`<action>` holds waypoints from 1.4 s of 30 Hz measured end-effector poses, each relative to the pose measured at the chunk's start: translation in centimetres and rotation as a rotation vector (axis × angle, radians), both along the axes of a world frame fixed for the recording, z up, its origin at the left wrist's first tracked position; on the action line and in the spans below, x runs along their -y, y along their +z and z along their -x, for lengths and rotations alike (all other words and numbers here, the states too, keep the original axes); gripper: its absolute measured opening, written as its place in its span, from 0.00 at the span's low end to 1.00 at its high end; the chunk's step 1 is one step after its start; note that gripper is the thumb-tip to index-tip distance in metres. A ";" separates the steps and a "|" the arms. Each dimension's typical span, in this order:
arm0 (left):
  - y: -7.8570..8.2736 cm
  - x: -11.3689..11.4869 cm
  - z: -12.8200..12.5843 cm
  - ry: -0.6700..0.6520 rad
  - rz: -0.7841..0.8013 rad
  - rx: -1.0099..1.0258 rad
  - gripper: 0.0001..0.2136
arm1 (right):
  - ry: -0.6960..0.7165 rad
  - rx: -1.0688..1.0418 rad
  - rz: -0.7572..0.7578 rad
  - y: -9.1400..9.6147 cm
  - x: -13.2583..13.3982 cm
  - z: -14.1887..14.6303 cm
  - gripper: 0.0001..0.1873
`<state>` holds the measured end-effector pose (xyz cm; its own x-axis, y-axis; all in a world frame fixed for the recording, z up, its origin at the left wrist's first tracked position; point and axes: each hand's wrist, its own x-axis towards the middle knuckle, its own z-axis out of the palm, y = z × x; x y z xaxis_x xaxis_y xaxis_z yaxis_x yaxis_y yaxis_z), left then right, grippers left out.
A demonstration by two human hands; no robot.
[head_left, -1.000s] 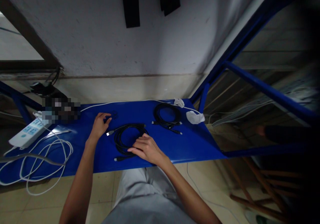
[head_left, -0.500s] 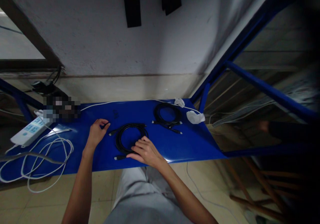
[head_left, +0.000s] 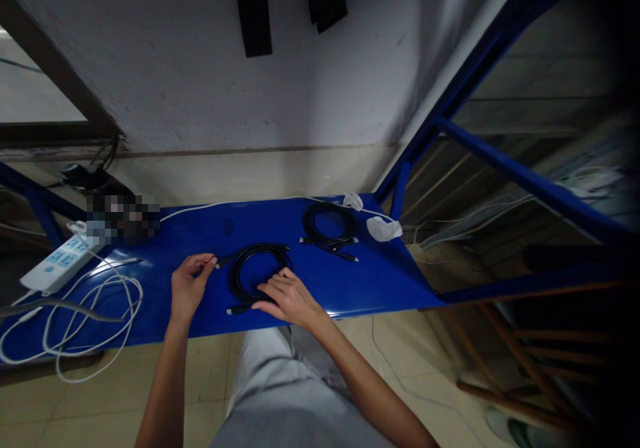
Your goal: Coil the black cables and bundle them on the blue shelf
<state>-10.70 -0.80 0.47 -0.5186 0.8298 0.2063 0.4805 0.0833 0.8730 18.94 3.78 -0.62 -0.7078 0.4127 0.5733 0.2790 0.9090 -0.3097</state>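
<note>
A coiled black cable with plug ends lies on the blue table in front of me. My right hand grips the coil's near right side, thumb toward the lower plug. At the coil's left, my left hand has thumb and forefinger pinched around a small black piece, right at the cable's upper-left plug. Whether the piece touches the plug, I cannot tell. Farther back lie some small black pieces, too small to name. A second black cable coil rests to the right, its plug ends pointing nearer me.
On the left are a white power strip and a loose white cable hanging over the front edge of the blue table. Crumpled white wrapping lies back right. Blue frame bars and a wooden chair stand right.
My left hand has lowered and turned, bringing its pinched fingertips to the upper-left plug. My right hand stays on the coil. The view has shifted slightly.
</note>
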 end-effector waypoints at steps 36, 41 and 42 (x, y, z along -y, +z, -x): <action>2.6 2.2 -9.0 -0.734 0.188 -0.327 0.26 | -0.079 -0.125 0.109 -0.9 -0.2 0.3 0.06; 3.0 2.2 -9.3 -0.767 0.173 -0.315 0.27 | -0.115 -0.174 0.159 -0.6 -0.3 0.3 0.07; 2.9 2.2 -9.2 -0.771 0.167 -0.318 0.28 | -0.124 -0.180 0.176 -0.5 -0.3 0.3 0.07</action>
